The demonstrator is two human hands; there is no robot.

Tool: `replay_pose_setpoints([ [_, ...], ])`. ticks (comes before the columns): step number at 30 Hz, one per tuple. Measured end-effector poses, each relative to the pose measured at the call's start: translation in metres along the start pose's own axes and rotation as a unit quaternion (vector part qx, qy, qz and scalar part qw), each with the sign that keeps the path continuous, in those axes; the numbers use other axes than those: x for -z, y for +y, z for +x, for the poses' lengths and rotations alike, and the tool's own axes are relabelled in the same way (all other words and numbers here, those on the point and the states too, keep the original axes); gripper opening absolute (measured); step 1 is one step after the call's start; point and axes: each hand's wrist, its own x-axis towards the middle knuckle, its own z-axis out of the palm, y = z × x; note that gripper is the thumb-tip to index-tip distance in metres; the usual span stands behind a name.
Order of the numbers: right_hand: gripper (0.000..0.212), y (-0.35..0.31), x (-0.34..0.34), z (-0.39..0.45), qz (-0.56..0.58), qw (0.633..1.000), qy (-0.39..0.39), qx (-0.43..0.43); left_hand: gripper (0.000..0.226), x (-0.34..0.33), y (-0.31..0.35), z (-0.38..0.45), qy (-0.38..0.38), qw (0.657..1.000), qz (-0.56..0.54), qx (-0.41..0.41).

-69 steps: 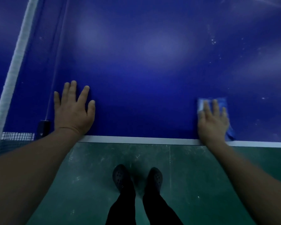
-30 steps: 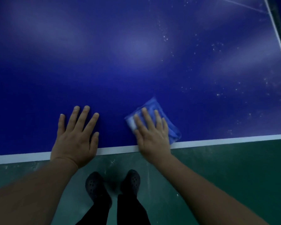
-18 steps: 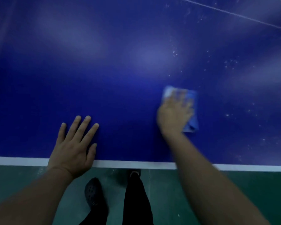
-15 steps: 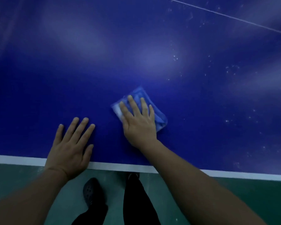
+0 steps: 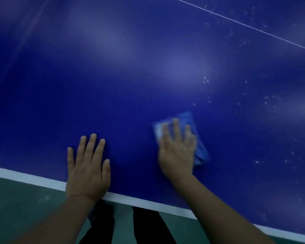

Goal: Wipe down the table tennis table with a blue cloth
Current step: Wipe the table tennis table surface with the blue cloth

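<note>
Now I count two hands on the table tennis table (image 5: pixel 148 76): my left hand (image 5: pixel 88 166) lies flat, fingers straight, at the near white edge. My right hand (image 5: pixel 177 148), fingers spread, presses one blue cloth (image 5: pixel 198 138) just inside that edge.

The left hand (image 5: pixel 88 170) lay flat, fingers spread, on the dark blue table tennis table (image 5: pixel 113 85) at its white-striped near edge. The right hand (image 5: pixel 177 150), blurred, pressed straight fingers on a folded blue cloth (image 5: pixel 200 152) further in from that edge. White specks (image 5: pixel 205 80) dotted the surface beyond the cloth.
</note>
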Motion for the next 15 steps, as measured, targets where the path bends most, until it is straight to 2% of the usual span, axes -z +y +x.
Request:
replay_pose_setpoints([
  [1,0.052,-0.003,-0.001,0.002,0.005,0.995,-0.023,0.093,0.061,0.0,0.0,0.0,-0.001,1.0,0.004,0.0],
  [2,0.051,0.009,0.0,0.007,-0.001,0.99,-0.035,0.133,0.061,0.0,0.0,0.0,-0.001,1.0,0.007,-0.001],
  [3,0.053,0.028,0.004,0.013,-0.019,0.992,-0.032,0.117,0.061,0.001,0.0,0.0,0.0,1.0,0.006,-0.001],
  [4,0.056,0.053,0.008,0.017,-0.039,0.997,-0.024,0.055,0.061,0.001,0.0,-0.001,0.001,1.0,0.006,0.0],
  [5,0.058,0.077,0.013,0.02,-0.04,0.998,-0.02,-0.043,0.062,0.001,0.0,0.0,0.0,1.0,0.007,0.001],
  [7,0.059,0.109,0.023,0.019,0.012,0.974,-0.023,-0.224,0.062,0.002,0.002,0.001,-0.006,1.0,0.011,0.003],
  [8,0.06,0.104,0.026,0.018,0.034,0.963,-0.028,-0.266,0.061,0.002,0.002,0.001,-0.006,1.0,0.01,0.002],
  [9,0.06,0.088,0.025,0.019,0.034,0.961,-0.024,-0.273,0.061,0.001,0.001,0.001,-0.006,1.0,0.009,0.001],
  [10,0.06,0.067,0.022,0.02,0.023,0.969,-0.014,-0.246,0.061,0.001,0.001,0.0,-0.006,1.0,0.011,0.0],
  [12,0.057,0.013,0.011,0.031,0.012,0.991,0.017,-0.134,0.061,0.001,0.0,0.0,-0.005,1.0,0.019,-0.001],
  [15,0.052,-0.063,0.002,0.054,0.032,0.993,-0.004,0.113,0.061,0.001,0.001,0.001,-0.003,1.0,0.022,-0.001],
])
